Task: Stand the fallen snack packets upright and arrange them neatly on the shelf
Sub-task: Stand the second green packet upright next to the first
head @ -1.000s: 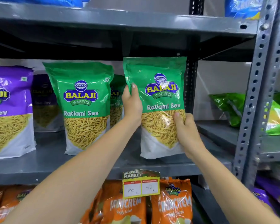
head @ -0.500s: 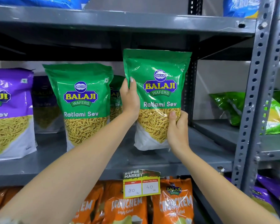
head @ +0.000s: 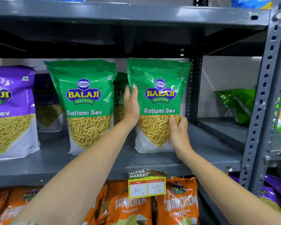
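Note:
A green Ratlami Sev packet [head: 159, 98] stands upright on the grey middle shelf [head: 201, 148], its base resting on the shelf surface. My left hand [head: 131, 106] grips its left edge and my right hand [head: 178, 130] grips its lower right side. A second green Ratlami Sev packet [head: 86, 104] stands upright just to the left, with a third green packet [head: 119, 98] partly hidden behind the two. Purple Sev packets [head: 8, 111] stand at the far left.
A perforated grey upright [head: 264, 98] bounds the bay on the right; beyond it lie green packets [head: 237, 104] on their sides. Orange Crunchem packets [head: 177, 202] fill the lower shelf behind a price tag [head: 147, 184]. The upper shelf [head: 120, 15] hangs close overhead.
Both hands have lowered the green packet from the air onto the shelf, and it now stands beside the other green packet.

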{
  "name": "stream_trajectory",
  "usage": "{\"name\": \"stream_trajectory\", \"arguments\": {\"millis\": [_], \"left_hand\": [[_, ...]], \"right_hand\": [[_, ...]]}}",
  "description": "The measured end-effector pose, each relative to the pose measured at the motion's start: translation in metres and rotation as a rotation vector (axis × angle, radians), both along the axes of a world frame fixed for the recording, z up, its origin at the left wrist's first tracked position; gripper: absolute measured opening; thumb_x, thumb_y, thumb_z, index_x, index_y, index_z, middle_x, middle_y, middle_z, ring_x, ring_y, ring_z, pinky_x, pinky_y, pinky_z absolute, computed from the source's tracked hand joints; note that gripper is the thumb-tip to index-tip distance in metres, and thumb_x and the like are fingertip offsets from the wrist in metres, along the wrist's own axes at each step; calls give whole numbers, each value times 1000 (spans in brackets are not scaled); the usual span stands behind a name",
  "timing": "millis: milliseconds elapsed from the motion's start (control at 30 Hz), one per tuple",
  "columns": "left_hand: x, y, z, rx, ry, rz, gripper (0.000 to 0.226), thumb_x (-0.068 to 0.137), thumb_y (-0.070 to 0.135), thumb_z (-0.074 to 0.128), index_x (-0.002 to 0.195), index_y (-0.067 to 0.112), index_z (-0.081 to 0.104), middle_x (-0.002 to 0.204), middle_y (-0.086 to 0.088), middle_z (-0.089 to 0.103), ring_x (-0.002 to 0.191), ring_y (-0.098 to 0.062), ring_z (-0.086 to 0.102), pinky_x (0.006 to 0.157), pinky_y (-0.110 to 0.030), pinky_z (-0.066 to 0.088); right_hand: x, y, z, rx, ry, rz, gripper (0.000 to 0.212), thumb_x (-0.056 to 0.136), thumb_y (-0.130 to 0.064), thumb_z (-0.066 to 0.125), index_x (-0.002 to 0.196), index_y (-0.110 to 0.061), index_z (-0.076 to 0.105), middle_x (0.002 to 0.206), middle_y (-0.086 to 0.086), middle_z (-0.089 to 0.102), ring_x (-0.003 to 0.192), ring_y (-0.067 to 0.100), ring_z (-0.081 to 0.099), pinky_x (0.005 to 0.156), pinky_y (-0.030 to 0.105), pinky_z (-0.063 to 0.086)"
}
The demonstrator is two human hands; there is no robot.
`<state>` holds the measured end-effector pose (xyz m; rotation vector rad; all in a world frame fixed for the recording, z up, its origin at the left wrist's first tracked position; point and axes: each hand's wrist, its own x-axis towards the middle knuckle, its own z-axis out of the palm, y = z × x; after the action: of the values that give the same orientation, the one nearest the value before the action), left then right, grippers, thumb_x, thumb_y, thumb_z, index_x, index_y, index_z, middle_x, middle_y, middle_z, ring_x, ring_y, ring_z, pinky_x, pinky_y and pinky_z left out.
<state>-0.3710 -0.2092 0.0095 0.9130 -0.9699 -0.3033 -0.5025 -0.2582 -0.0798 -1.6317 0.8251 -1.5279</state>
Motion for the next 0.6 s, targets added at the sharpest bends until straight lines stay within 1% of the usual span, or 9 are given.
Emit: {"name": "stream_trajectory", "arguments": {"millis": [67,100,200,267,333,400,433,500,600], "left_hand": [[1,10,-9,28,-36,-41,44,101,37,33,139,15,37,127,15,49,120,0,49,102,-16,37],[1,16,-18,45,-24,-57,40,100,39,34,134,18,38,121,16,52,113,4,51,102,-15,39],[2,35,-51,231,-41,-90,72,88,54,49,147,20,25,148,1,42,134,-14,42,117,-36,27],[-1,48,-66,446,-145,-126,91,83,54,58,152,26,6,160,1,21,145,-20,26,116,-39,21],[-2,55,-76,589,-266,-130,108,76,46,71,153,27,-2,159,6,19,146,-18,22,115,-33,24],[0,53,-84,617,-364,-130,114,69,33,82,152,23,4,149,11,30,139,-9,26,103,-17,30],[2,52,-85,623,-389,-126,113,66,30,85,151,22,11,147,11,34,139,-9,29,99,-15,30],[6,48,-89,634,-404,-113,105,62,27,88,147,21,25,150,6,40,138,-13,36,102,-19,31],[9,46,-92,646,-431,-109,102,61,29,88,146,22,30,149,5,42,137,-15,38,107,-24,32]], "right_hand": [[-7,-1,19,38,-174,3,22,98,-40,36,102,-24,51,111,-2,51,115,20,48,99,36,41],[-11,-4,33,66,-258,17,25,96,-42,36,101,-24,53,108,-2,55,113,21,52,96,36,44],[-23,-24,75,132,-276,25,47,93,-46,38,121,-14,58,125,7,63,121,27,58,105,47,45],[-27,-36,93,109,-225,64,34,98,-38,42,107,-15,66,122,10,69,117,26,63,106,48,47],[-27,-38,106,93,-185,112,28,100,-33,45,93,-18,68,114,7,74,112,26,67,102,44,51],[-27,-38,113,79,-192,144,29,101,-32,46,87,-19,68,106,4,75,101,24,70,93,40,55],[-28,-39,114,81,-212,151,31,101,-34,46,85,-18,67,101,3,75,93,21,71,88,37,56],[-30,-40,115,73,-226,165,31,100,-36,48,82,-18,67,95,1,75,83,16,69,80,33,56],[-32,-43,114,24,-202,171,22,99,-26,52,85,-19,68,90,-1,73,76,12,65,72,27,54]]}}
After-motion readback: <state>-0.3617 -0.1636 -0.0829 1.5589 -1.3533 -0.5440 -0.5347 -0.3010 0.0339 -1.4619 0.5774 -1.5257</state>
